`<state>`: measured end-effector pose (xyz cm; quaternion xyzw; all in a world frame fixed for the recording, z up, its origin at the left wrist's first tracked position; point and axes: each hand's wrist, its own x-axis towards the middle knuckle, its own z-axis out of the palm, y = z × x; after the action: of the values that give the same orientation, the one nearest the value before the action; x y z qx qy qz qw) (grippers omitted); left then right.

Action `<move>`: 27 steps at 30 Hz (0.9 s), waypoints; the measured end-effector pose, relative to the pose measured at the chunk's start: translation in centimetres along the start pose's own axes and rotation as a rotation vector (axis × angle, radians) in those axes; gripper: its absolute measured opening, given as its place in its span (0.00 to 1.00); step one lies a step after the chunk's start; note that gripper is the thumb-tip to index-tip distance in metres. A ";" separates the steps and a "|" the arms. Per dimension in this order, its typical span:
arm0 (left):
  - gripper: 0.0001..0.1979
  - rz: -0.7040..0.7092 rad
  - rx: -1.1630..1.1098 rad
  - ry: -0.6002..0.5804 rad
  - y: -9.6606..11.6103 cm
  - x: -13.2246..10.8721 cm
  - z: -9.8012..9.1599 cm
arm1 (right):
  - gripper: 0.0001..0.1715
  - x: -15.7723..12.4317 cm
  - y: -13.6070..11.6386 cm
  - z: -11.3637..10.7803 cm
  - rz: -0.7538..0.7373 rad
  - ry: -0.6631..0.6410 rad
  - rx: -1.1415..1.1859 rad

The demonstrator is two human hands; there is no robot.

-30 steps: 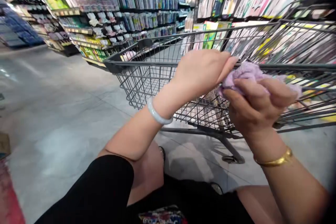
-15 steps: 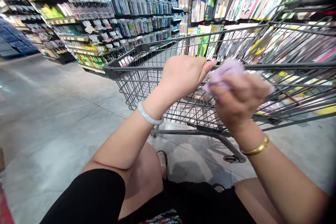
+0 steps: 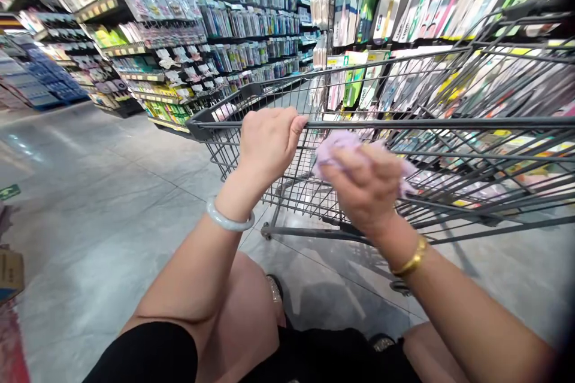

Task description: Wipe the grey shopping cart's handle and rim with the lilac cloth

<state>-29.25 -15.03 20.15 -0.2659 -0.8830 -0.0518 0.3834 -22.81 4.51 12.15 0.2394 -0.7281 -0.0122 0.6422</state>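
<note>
A grey wire shopping cart (image 3: 404,124) stands side-on in front of me, its top rail running across the view. My left hand (image 3: 269,139), with a pale bangle at the wrist, is wrapped round that rail near the cart's left end. In my right hand (image 3: 366,185) is a bunched lilac cloth (image 3: 339,146); a gold bracelet circles this wrist. The right hand is blurred and sits in front of the cart's wire side, just below the rail. Whether the cloth touches the wires I cannot tell.
Hanging packets fill a display rack (image 3: 404,6) behind the cart. More stocked shelves (image 3: 251,18) line the aisle at the left and back. A cardboard box (image 3: 11,272) shows at the left edge. Grey floor (image 3: 112,239) lies around the cart's wheels.
Along the rail, my left hand has shifted to the left. My right hand and the cloth have moved left and down, from about rail height to below it. The view has turned slightly.
</note>
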 end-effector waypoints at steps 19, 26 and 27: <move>0.29 -0.015 -0.054 -0.071 -0.6 0.7 -0.2 | 0.11 2.3 -3.7 3.3 0.090 -0.103 0.182; 0.29 -0.010 -0.023 -0.075 -0.4 0.6 -0.3 | 0.13 3.0 -3.5 2.5 0.206 -0.189 0.131; 0.29 -0.003 -0.018 -0.068 -0.3 0.5 -0.3 | 0.12 2.5 -3.7 2.5 0.189 -0.221 0.119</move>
<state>-29.48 -15.14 20.72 -0.2696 -0.8954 -0.0514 0.3506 -24.08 -0.44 12.79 0.2047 -0.8130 0.0654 0.5411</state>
